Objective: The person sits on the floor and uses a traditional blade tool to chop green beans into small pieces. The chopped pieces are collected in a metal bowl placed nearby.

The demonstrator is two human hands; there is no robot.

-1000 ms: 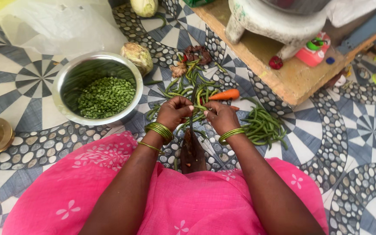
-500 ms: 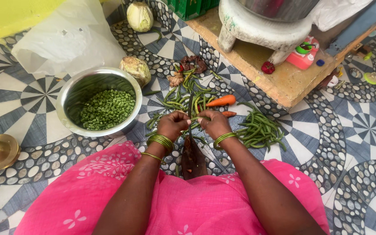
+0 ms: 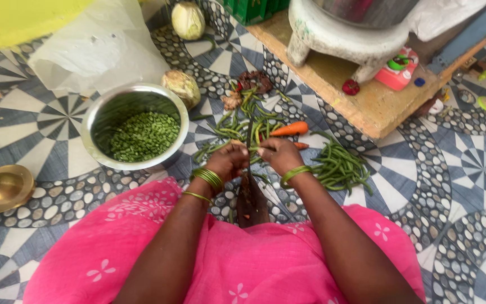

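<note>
My left hand and my right hand are close together, both gripping a bunch of green beans held across an upright floor-mounted cutting blade. The blade's dark wooden base lies on the floor in front of my pink-clad lap. A steel bowl holding chopped green bean pieces stands to the left. Whole green beans lie in a pile to the right and more are scattered beyond my hands. Green bangles sit on both wrists.
An orange carrot lies just past my hands. Two pale round vegetables and a white plastic bag sit at the back left. A brass vessel is at far left. A wooden board carries a stone grinder.
The view has shifted slightly, so everything sits lower in frame. My hands stay together on the beans at the blade, with only small movement.
</note>
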